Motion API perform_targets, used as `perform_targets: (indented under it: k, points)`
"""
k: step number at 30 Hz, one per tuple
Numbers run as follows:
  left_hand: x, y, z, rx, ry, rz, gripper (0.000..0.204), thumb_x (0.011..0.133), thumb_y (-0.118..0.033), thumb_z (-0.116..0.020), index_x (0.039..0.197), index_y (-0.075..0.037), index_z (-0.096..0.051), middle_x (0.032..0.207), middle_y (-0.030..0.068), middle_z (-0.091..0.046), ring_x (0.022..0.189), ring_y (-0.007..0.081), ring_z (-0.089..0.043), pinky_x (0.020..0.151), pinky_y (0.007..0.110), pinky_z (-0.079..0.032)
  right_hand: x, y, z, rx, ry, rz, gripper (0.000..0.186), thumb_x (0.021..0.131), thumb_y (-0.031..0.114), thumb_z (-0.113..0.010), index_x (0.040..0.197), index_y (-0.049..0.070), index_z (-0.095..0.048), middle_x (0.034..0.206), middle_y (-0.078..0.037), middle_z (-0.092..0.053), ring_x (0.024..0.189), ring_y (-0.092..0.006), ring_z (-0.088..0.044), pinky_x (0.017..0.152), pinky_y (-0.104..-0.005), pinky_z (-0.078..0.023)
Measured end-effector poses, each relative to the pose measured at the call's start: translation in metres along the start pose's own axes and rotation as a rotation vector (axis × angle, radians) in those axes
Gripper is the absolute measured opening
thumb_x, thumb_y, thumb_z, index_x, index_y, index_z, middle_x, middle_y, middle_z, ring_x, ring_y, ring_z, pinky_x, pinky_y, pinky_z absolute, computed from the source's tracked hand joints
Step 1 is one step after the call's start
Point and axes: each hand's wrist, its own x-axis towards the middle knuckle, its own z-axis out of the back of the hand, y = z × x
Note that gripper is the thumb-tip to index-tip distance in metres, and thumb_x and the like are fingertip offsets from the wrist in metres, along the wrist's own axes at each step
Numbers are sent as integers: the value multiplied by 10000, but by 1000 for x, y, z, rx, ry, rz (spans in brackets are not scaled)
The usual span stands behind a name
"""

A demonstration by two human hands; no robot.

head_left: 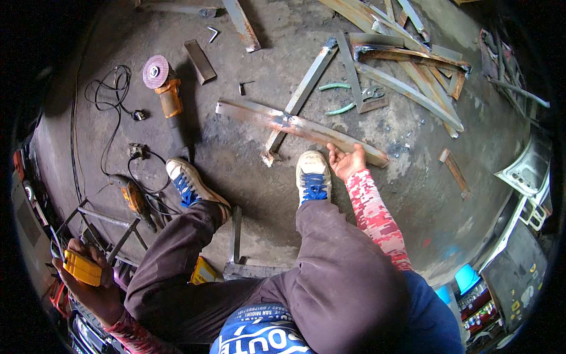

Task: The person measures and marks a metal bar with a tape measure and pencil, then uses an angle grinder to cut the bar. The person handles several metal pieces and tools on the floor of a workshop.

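Observation:
My left hand (97, 292), low at the left, is closed around a yellow tape measure (82, 268). At the centre, my right hand (348, 160) has its bent fingers and thumb on the near edge of a steel angle bar (315, 131), close to its right end. This bar lies across a second steel bar (311, 78), and the two form a cross with a dark mark where they meet. Green-handled locking pliers (340, 110) rest on the floor just beyond, partly under a flat metal strip (349, 72).
An angle grinder (170, 100) with a pinkish disc lies left of the bars. Nearer me is an orange power tool (132, 197) with black cords. Several rusty steel pieces (433, 88) are heaped at the far right. A metal frame (106, 219) stands near my left leg.

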Motion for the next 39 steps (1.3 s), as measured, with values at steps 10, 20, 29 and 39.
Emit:
perform_targets:
  k: [10, 20, 29, 39]
  points:
    - [11, 1, 18, 2, 106, -3, 485, 1091, -568, -441, 1108, -88, -508, 763, 108, -582, 448, 102, -412, 348, 207, -342, -4, -6, -33, -120, 63, -3, 828, 1027, 649, -264, 1377, -69, -482, 1236, -262, -687, 970, -333, -672, 847, -462, -564]
    - [9, -11, -17, -109, 290, -39, 488, 1098, -563, -423, 1100, -78, -465, 754, 129, -578, 420, 123, -412, 354, 219, -364, 11, -8, -28, -324, -79, 72, 660, 1029, 668, -386, 1240, 54, -507, 1089, -173, -746, 804, -262, -661, 672, -409, -512]
    - [7, -28, -19, -327, 674, 0, 521, 1093, -583, -420, 1140, -72, -511, 805, 105, -560, 482, 125, -435, 386, 229, -378, -83, 11, 14, -867, -195, 443, 837, 997, 769, -402, 1232, -6, -612, 1038, -153, -758, 696, -194, -671, 609, -372, -535]
    - [-47, -42, -24, -583, 756, -67, 571, 1058, -628, -470, 1153, -87, -626, 850, 79, -623, 480, 85, -427, 406, 200, -341, -246, -10, 154, -750, -70, 917, 700, 1018, 636, -463, 1222, -8, -646, 1053, -121, -753, 779, -184, -682, 694, -352, -542]
